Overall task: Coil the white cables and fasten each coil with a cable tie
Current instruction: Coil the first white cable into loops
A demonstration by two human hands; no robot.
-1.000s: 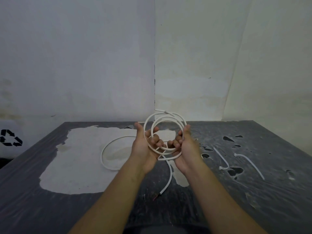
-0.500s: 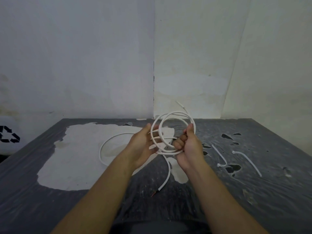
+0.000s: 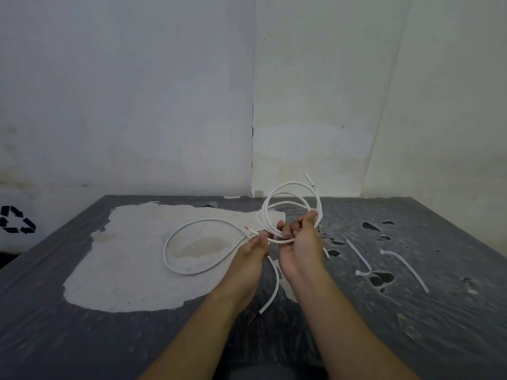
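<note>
Head view: your right hand is closed around the bottom of a white cable coil, fingers curled through the loops, the coil standing up above the table. One cut end pokes up past the top of the coil. Your left hand pinches the cable just left of the coil, thumb on top; a loose tail hangs below it toward the table, bare wires at its tip. A second white cable lies in a loose loop on the pale patch to the left. Two cable ties rest on the table, well right of your hands
</note>
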